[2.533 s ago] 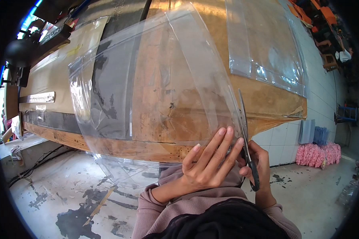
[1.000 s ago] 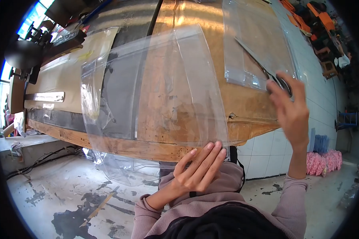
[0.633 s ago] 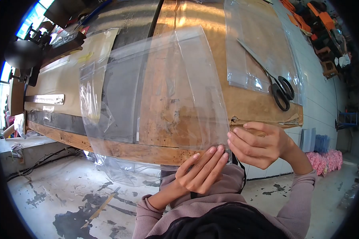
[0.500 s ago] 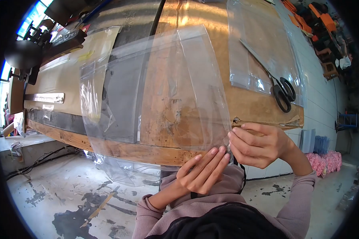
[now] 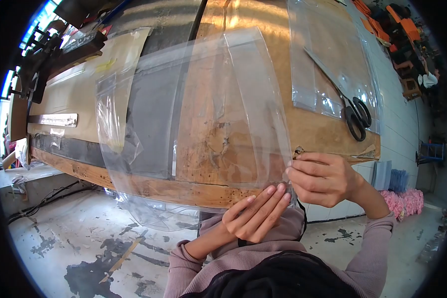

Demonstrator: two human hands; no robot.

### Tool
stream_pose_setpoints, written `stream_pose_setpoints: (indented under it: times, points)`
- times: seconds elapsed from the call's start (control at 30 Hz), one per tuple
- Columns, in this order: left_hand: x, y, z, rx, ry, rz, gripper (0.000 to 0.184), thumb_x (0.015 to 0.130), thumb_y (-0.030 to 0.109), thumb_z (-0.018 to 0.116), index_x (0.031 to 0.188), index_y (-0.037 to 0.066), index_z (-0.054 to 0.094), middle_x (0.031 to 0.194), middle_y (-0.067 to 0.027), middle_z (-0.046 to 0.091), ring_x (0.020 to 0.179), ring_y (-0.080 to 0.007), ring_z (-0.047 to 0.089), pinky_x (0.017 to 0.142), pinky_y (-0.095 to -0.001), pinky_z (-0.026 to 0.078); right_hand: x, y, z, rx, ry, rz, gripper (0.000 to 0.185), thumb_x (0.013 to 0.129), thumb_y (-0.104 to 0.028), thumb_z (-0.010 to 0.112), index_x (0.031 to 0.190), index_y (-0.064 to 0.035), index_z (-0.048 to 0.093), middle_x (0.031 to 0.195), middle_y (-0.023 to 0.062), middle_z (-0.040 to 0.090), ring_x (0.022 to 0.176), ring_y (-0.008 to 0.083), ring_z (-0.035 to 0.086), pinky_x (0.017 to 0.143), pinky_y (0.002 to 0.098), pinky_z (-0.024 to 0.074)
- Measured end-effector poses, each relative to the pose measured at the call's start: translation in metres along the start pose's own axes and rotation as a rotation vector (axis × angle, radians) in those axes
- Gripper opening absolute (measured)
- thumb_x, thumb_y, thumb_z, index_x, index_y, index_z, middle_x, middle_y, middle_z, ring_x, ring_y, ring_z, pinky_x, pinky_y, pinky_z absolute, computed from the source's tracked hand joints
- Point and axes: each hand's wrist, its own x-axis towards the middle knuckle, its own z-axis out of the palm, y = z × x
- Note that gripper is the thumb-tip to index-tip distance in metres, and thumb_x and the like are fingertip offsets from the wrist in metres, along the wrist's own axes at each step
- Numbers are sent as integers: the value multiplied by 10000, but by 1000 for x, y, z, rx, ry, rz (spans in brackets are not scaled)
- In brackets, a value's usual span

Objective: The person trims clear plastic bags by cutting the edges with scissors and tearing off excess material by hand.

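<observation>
A large clear plastic sheet [image 5: 208, 99] spreads across the wooden table, with a doubled strip along its right side. Its lower left part hangs over the table's front edge. At the sheet's near right corner, my right hand [image 5: 323, 180] pinches the edge between thumb and fingertips. Just left of it, my left hand [image 5: 256, 216] has its fingers close together on the same edge; its thumb is hidden. Beyond my right hand, black-handled scissors [image 5: 350, 99] lie with closed blades on more clear plastic [image 5: 315, 54].
The table's wooden front edge [image 5: 149, 187] runs before me. A metal ruler [image 5: 54, 120] and brown paper [image 5: 84, 84] lie at the left, near dark machinery [image 5: 59, 62]. Pink bundles [image 5: 407, 203] stand on the floor at the right. Cables [image 5: 49, 201] run below the table's left.
Both hands stay at the same corner of the sheet, with almost no finger movement. The whole view has shifted slightly.
</observation>
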Motion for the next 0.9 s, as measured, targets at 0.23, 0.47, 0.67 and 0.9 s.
stream_pose_setpoints:
  times: [0.23, 0.47, 0.67, 0.9]
  points:
    - [-2, -2, 3, 26, 25, 8, 276, 831, 154, 494, 1035, 154, 680, 1012, 7, 698, 979, -95, 642, 1042, -290, 255, 10, -9, 9, -9, 4, 197, 184, 681, -80, 623, 815, 16, 540, 932, 126, 571, 769, 215, 586, 690, 333, 500]
    - [-1, 5, 9, 26, 83, -77, 279, 868, 153, 482, 1047, 179, 695, 1027, 41, 691, 1009, -61, 619, 1023, -236, 278, 41, 47, 7, -167, 62, 388, 204, 736, 29, 555, 926, 40, 483, 872, 157, 510, 794, 320, 562, 691, 363, 481]
    - [0, 6, 7, 23, 85, -81, 292, 861, 143, 472, 1048, 173, 694, 1028, 36, 691, 1009, -62, 619, 1019, -232, 277, 90, 122, 20, -397, 209, 317, 150, 722, 51, 536, 836, 22, 444, 830, 164, 506, 750, 292, 569, 663, 352, 489]
    - [0, 4, 8, 19, 95, -63, 297, 860, 153, 467, 1055, 166, 690, 1033, 38, 690, 1007, -61, 621, 1020, -228, 271, 132, 235, 29, -963, 282, 382, 77, 854, -43, 502, 888, 10, 546, 846, 150, 587, 794, 206, 621, 661, 294, 543]
